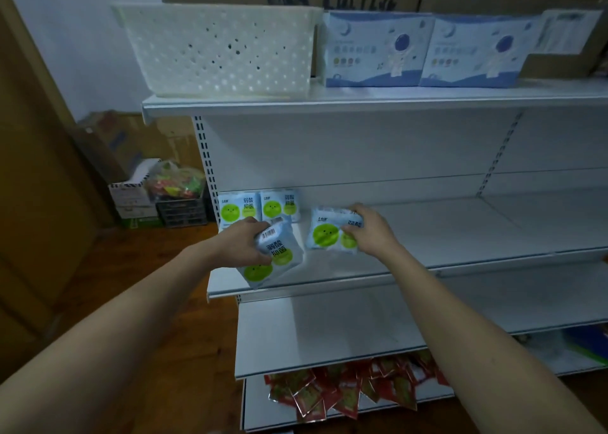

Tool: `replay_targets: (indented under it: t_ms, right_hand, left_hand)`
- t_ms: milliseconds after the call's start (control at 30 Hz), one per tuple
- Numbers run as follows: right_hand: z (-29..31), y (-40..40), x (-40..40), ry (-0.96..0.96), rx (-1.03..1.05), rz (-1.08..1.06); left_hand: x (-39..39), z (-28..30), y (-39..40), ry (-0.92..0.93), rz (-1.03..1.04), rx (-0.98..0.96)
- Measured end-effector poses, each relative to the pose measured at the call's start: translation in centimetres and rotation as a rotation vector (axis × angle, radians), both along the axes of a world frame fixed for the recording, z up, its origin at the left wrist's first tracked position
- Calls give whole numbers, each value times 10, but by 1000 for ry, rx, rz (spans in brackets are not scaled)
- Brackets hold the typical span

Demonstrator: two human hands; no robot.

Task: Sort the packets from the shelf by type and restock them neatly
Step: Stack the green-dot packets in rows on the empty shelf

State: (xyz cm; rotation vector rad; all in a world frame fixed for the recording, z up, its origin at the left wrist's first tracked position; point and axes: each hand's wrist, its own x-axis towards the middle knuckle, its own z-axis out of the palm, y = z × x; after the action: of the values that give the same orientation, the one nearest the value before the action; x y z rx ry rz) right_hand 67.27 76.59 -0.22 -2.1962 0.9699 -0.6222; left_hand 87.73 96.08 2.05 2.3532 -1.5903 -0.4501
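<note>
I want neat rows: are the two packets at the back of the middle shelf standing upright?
Yes, upright. The two packets stand side by side against the shelf's back panel, their printed fronts facing out and the text level.

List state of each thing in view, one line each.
left hand: grips a tilted stack of blue packets over the shelf edge
right hand: grips a second bunch of packets on the middle shelf
two packets: upright at the shelf back, side by side
white basket: on the top shelf, contents hidden
two blue boxes: upright, closed
red packets: loose heap, bottom shelf
</note>
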Motion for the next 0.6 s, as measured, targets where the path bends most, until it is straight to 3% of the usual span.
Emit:
replay_targets:
  t_ms: [433,600]
  right_hand:
    - [-71,-147,177,351,-159,-79]
    - [-77,-130,181,279,-333,-265]
  left_hand:
    - [109,-72,-89,-17,-152,62]
    - [111,-71,-95,3,-189,59]
